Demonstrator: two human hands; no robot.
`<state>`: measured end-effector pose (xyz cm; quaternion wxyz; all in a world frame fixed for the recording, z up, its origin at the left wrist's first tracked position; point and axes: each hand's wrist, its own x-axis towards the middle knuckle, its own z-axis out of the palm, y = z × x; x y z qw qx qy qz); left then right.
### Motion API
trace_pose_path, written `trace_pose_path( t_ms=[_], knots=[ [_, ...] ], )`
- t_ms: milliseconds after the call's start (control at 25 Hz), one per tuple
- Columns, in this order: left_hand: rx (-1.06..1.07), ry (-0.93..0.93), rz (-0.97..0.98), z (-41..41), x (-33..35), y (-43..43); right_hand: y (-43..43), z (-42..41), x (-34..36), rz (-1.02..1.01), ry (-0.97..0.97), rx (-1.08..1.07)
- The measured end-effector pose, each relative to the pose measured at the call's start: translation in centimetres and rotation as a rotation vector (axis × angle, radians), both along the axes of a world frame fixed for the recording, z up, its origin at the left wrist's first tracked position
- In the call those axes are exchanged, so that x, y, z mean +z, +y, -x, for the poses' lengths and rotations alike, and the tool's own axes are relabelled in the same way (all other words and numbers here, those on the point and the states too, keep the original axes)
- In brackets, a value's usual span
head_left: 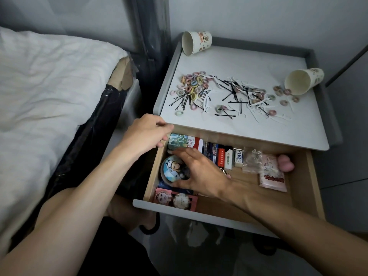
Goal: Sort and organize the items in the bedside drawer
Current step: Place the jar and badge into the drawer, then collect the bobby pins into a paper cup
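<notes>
The drawer (310, 176) is pulled out under the counter (239, 62), so its contents lie open to both hands. The right hand (201, 172) reaches toward ten o'clock, its fingers (179, 154) spread loosely over the round badge (172, 169) and touching the card pack (183, 143) behind it; they curve around the badge but have not closed on it, probably about to shift it. The left hand (147, 134) rests half curled at the drawer's back left corner, holding nothing, likely steadying. Small boxes (225, 158) stand in a row along the back wall toward twelve o'clock, packets (270, 176) at two o'clock. Hair ties (194, 83) and hairpins (233, 92) lie spilled on the counter beside two tipped cups (302, 81), awaiting sorting.
</notes>
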<state>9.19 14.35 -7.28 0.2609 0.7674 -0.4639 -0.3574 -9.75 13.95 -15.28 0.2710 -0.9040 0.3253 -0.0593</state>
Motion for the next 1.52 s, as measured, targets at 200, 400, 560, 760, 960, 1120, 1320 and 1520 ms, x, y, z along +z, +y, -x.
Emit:
trace_pose_path(
  t_ms=[200,400,560,760,960,1120,1320,1520],
  knots=[
    [-0.019,0.201,-0.012,2.0,1.3,-1.0,-4.5,5.3,5.0,0.171,-0.141,-0.260],
    [-0.073,0.402,0.046,6.1,5.0,-4.4,-14.8,13.9,10.4,0.638,0.103,-0.663],
    [-0.141,0.421,0.066,9.5,6.8,-7.5,-21.9,18.2,11.3,0.638,0.333,-0.809],
    [-0.184,0.413,0.094,11.5,6.7,-9.8,-25.1,19.6,9.8,0.718,0.396,-0.701],
    [-0.226,0.376,0.073,12.1,5.2,-9.9,-25.3,20.0,11.0,0.810,0.284,-0.725],
    [-0.232,0.288,0.220,12.0,4.9,-9.8,-21.4,17.6,13.9,0.809,-0.187,-0.778],
    [-0.438,-0.022,0.399,12.8,4.2,-7.5,-12.7,12.9,13.6,0.137,-0.543,-0.743],
    [-0.507,-0.347,0.494,12.7,3.4,-6.5,-11.7,11.4,10.9,-0.247,-0.638,-0.657]
  ],
)
